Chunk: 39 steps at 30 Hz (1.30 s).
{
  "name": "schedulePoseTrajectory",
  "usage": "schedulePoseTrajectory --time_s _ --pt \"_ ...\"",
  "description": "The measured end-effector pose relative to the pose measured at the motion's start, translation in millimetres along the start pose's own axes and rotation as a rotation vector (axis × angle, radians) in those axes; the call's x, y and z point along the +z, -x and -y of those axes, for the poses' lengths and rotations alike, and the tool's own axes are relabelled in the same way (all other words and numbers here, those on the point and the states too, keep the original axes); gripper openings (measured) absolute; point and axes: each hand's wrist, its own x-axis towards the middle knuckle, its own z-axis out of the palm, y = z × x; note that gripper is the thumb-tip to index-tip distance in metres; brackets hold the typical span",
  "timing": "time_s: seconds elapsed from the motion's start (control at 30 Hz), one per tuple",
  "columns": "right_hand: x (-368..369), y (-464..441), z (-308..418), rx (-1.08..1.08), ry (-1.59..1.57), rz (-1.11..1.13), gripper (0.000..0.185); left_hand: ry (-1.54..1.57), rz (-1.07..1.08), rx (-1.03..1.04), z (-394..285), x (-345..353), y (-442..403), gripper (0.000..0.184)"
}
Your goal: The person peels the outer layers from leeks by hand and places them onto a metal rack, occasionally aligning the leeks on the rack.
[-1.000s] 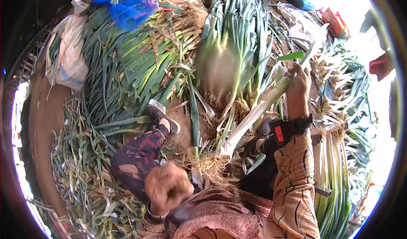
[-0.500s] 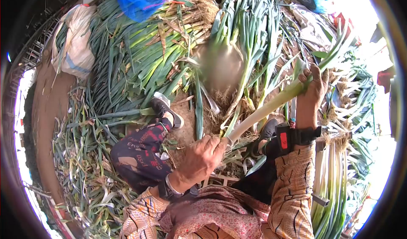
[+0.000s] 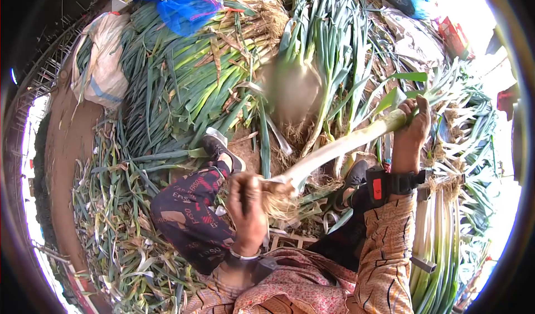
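Note:
My right hand (image 3: 412, 125) is closed round the upper, greener part of a leek (image 3: 345, 143). The leek's pale shaft slants down to the left, and its brown stringy roots (image 3: 280, 201) hang at the lower end. Beside those roots is my left hand (image 3: 248, 209), raised, with curled fingers and slightly blurred. A thin pale strip (image 3: 274, 179) runs between its fingers and the leek's base; whether it is a leaf layer or something else I cannot make out. Green leaf ends (image 3: 409, 76) stick out past my right hand.
Leeks lie heaped at the back left (image 3: 184, 69) and back centre (image 3: 329, 41). Cleaned leeks (image 3: 437, 236) rest at the right by a metal bar (image 3: 423, 264). Leaf scraps (image 3: 131, 230) cover the ground at the left. A white sack (image 3: 103, 63) and a blue bag (image 3: 189, 7) are behind.
My left hand has moved left off the leek's lower shaft and turned upward, and the roots now show. The leek's shaft looks whiter and lies less steeply. My right hand still holds it.

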Motion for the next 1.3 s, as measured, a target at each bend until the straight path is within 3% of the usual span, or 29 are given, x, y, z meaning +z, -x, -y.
schedulePoseTrajectory --time_s 0.03,0.1,0.13,0.17,0.27,0.33,0.4,0.5,0.6,0.73,0.77,0.83,0.87,0.9,0.93,1.0,1.07,1.17,1.2,1.3 --pt "-3 -5 -3 -0.011 -0.003 -0.017 0.013 -0.102 -0.036 0.110 6 -14 -7 0.013" --pt "6 -1 2 -0.039 -0.073 -0.014 0.015 0.086 -0.146 0.121 13 -52 -20 0.020" --pt "2 -4 11 0.051 -0.155 0.029 0.017 0.374 -0.216 0.023 15 -73 -28 0.026" --pt "3 -1 14 0.036 -0.165 0.049 0.018 0.418 -0.032 0.030 24 -100 -27 0.017" --pt "5 0 13 0.092 -0.241 0.060 0.021 0.051 0.404 -0.409 17 -105 8 0.012" --pt "1 -3 10 0.064 -0.221 0.084 0.022 0.194 0.649 -0.446 15 -75 19 0.037" --pt "-1 0 8 0.153 -0.325 0.139 0.022 0.591 0.614 -0.519 21 -43 20 0.040" --pt "9 8 6 0.188 -0.378 0.124 0.023 0.885 0.525 -0.701 22 -12 11 0.031" --pt "8 7 5 0.247 -0.469 0.176 0.023 0.913 0.610 -0.686 16 -2 2 0.026" --pt "0 3 9 0.350 -0.566 0.271 0.021 0.885 0.587 -0.512 20 -21 25 0.027" --pt "1 0 14 0.338 -0.551 0.265 0.022 0.944 0.563 -0.731 7 -37 29 0.030" --pt "-11 -11 20 0.345 -0.571 0.288 0.021 0.982 0.664 -0.462 20 -86 31 0.027" --pt "-21 -21 25 0.333 -0.562 0.285 0.020 0.967 0.037 -0.584 2 -107 37 0.025" --pt "-23 -23 28 0.326 -0.570 0.299 0.021 1.058 0.246 -0.288 0 -127 22 0.028" --pt "-19 -22 30 0.328 -0.574 0.318 0.022 1.038 0.215 -0.210 -6 -143 10 0.034" --pt "-5 -5 23 0.299 -0.473 0.282 0.023 0.478 0.604 -0.283 -19 -142 -12 0.035" --pt "3 5 17 0.185 -0.352 0.242 0.023 -0.352 0.441 0.217 -45 -95 -17 0.043" --pt "5 8 13 0.152 -0.356 0.251 0.023 -0.694 0.538 0.613 -30 -49 -29 0.047" --pt "6 7 12 0.140 -0.349 0.253 0.023 -0.690 0.651 0.622 -18 -40 -26 0.043" --pt "0 4 15 0.116 -0.334 0.258 0.023 -0.719 0.571 0.593 -16 -19 -18 0.014"
